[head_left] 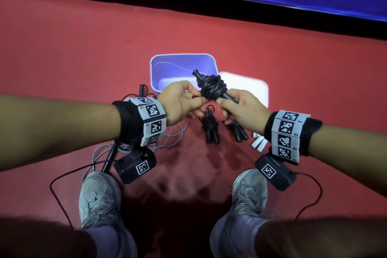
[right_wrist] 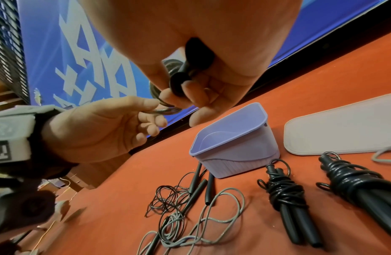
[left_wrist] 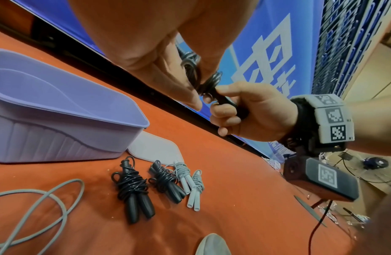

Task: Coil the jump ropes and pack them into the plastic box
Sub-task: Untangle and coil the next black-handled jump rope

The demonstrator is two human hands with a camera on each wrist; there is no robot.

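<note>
A black jump rope [head_left: 211,88], its cord wound tightly round its two handles, is held above the red floor just in front of the open purple plastic box [head_left: 182,55]. My right hand [head_left: 223,103] grips the handle ends from below. My left hand [head_left: 198,100] pinches a small loop of the cord at the bundle's near side. In the left wrist view the same bundle [left_wrist: 210,84] sits between the left hand [left_wrist: 190,96] and the right hand [left_wrist: 223,105]. The box has no rope in it.
Two coiled black ropes [head_left: 210,125] [head_left: 238,132] and two coiled grey ones [left_wrist: 183,172] [left_wrist: 195,186] lie on the floor below my hands. The white lid [head_left: 251,86] lies right of the box. Loose grey and black ropes [right_wrist: 190,215] are tangled at the left. My shoes [head_left: 100,197] stand near.
</note>
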